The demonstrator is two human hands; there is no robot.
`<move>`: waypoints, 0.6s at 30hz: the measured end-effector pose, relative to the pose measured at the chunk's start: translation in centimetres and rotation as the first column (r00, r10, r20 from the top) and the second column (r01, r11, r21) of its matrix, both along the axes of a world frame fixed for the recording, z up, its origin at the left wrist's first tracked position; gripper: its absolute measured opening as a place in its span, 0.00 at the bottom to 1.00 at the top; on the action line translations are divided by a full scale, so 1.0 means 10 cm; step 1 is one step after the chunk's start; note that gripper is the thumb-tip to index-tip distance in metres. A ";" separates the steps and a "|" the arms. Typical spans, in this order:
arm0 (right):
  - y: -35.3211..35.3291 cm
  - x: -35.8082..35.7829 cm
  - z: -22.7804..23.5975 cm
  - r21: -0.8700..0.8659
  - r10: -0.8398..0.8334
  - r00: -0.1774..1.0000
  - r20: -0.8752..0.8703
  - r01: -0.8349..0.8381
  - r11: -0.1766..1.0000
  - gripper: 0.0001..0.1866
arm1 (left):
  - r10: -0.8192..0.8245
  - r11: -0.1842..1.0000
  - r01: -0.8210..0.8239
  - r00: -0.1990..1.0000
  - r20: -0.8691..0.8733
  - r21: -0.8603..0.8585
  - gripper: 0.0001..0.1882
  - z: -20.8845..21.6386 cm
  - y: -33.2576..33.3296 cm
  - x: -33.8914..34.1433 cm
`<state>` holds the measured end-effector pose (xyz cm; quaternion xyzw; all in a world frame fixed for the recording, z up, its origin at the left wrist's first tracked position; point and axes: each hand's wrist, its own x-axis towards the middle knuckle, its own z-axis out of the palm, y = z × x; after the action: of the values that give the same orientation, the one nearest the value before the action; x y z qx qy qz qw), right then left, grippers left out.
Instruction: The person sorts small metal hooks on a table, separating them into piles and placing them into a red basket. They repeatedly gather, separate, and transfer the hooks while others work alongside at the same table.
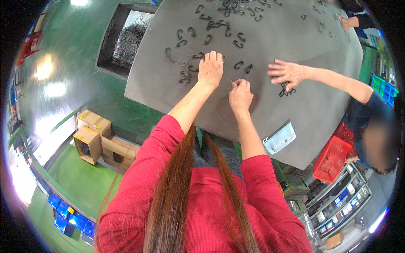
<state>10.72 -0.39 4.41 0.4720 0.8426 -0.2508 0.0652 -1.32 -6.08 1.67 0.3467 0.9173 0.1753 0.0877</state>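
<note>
Black C-shaped hooks, like small carabiners, lie scattered on the grey table (168,84). My left hand (211,71) rests over the table with its fingers curled down, and a black hook (198,55) lies right beside them. Whatever those fingers hold is hidden under them. Closer to me, my right hand (241,96) is closed in a pinch; its contents are too small or hidden to make out. Just beyond it lie one hook (238,65) and another dark hook (249,68). Some thin silvery wire pieces (184,64) sit among the hooks left of my left hand.
A co-worker's open hand (287,74) hovers at the right above a small hook cluster (287,89). Another person's hand (348,22) is at the far right. A light-blue face mask (280,139) lies near the front edge. A dark bin (110,46) of metal pieces stands left.
</note>
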 end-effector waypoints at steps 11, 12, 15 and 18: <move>0.32 -0.71 0.10 0.187 0.485 0.847 -0.219 -0.451 0.873 0.09 | -0.305 0.407 -0.909 -0.229 0.924 -0.091 0.17 0.03 -0.68 -0.28; 0.39 -0.70 0.00 0.249 0.582 0.805 -0.118 -0.543 0.802 0.08 | -0.302 0.381 -0.919 -0.224 0.927 -0.098 0.16 0.02 -0.75 -0.30; 0.36 -0.69 -0.12 0.259 0.626 0.780 0.011 -0.607 0.751 0.06 | -0.322 0.333 -0.936 -0.227 0.919 -0.114 0.15 0.06 -0.97 -0.30; -0.03 -0.69 0.00 0.052 0.602 0.788 -0.129 -0.601 0.798 0.07 | -0.297 0.303 -0.936 -0.273 0.915 -0.181 0.16 0.17 -1.10 -0.23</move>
<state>3.85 -0.64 4.45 0.1611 0.9524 -0.2460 0.0809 -3.61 -17.13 3.39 -0.2993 0.3719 0.7535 0.4520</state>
